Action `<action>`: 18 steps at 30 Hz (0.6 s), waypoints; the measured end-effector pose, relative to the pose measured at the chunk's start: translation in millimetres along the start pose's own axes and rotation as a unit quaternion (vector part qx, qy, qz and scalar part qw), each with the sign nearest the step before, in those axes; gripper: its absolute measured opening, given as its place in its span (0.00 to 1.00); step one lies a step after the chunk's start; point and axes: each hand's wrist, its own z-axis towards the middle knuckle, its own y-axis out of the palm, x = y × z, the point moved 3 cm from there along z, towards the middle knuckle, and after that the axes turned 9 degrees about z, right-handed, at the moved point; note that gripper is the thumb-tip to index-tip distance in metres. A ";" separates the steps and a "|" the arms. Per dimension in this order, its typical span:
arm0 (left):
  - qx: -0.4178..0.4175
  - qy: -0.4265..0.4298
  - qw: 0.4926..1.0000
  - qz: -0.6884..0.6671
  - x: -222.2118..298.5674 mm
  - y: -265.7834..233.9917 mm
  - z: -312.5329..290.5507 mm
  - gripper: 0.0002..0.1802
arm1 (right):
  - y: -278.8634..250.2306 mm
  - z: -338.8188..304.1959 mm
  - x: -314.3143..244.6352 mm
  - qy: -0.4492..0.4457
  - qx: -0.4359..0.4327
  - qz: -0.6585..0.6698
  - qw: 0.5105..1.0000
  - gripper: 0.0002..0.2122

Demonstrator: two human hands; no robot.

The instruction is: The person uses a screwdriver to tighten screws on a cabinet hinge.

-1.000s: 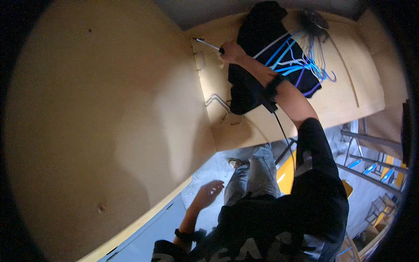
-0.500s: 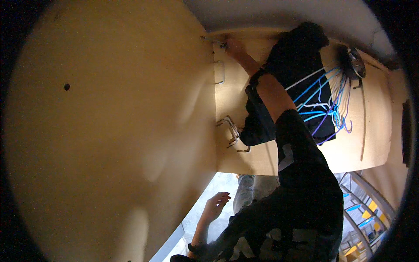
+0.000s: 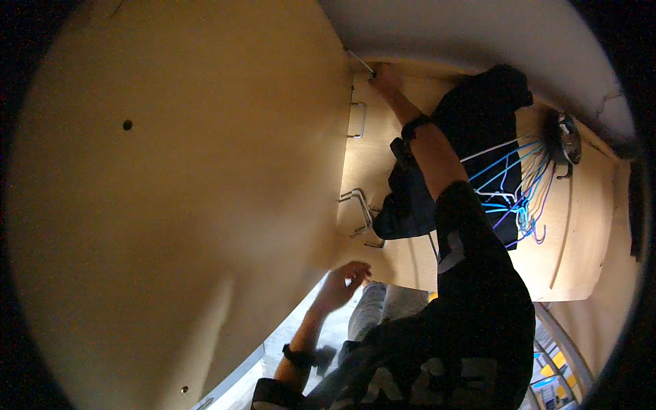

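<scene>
My right hand reaches to the far end of the pale wooden board, its fingers closed round the dark end of a thin metal rod that juts out by the tall wooden panel. Under that forearm lies a bunched black cloth item, its exact kind unclear. Several blue, purple and white wire hangers rest on and beside it. Nearer to me, my left hand hovers by the board's near edge, fingers loosely bent and apart, with nothing visible in them.
A tall wooden panel fills the left side. U-shaped metal brackets stick out along its junction with the board. A dark, round, shiny object sits far right. Metal bars and pale floor show below.
My left hand has moved up and slightly right, toward the board's near edge. My right hand stays at the rod. The whole view has shifted a little.
</scene>
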 end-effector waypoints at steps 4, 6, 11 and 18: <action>0.015 0.024 0.962 -0.272 7.1 -8.0 73.3 0.15 | -23.8 -11.5 25.0 0.021 0.012 -0.028 0.999 0.16; 0.134 0.017 0.898 -0.418 4.8 -11.9 89.7 0.19 | -16.1 -52.8 -26.4 0.085 -0.160 0.044 0.983 0.14; 0.169 -0.003 0.752 -0.636 44.6 4.5 176.3 0.14 | -95.3 -145.8 -36.0 0.020 -0.239 0.183 0.953 0.11; 0.163 0.019 0.798 -0.580 3.9 18.0 178.7 0.20 | -105.7 -211.7 -67.8 -0.096 -0.280 0.290 0.910 0.10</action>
